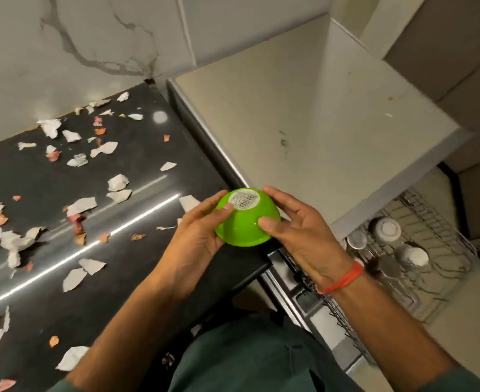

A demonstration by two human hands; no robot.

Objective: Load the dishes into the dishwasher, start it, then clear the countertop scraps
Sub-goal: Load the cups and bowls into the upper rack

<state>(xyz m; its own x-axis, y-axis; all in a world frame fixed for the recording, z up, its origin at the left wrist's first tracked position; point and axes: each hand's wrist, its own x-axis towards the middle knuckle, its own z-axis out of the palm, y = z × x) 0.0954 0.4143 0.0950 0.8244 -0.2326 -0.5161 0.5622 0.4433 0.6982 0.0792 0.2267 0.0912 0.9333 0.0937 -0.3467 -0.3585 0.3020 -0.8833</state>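
Note:
A small green bowl (244,224) is upside down in the air over the right end of the black countertop (137,210), a barcode sticker on its base. My left hand (196,239) holds its left side, thumb on the base. My right hand (298,233) holds its right side, thumb on the bowl's wall. Below to the right, the pulled-out dishwasher rack (437,244) carries a white bowl (386,229), a white cup (413,256) and steel cups (356,240), all upside down. Torn paper scraps (83,205) and onion peels (77,224) litter the countertop.
A beige counter top (304,131) stands over the dishwasher, just behind the bowl. A marble wall (77,52) backs the black counter. The dishwasher's front edge and side rack wires (338,312) run below my right wrist.

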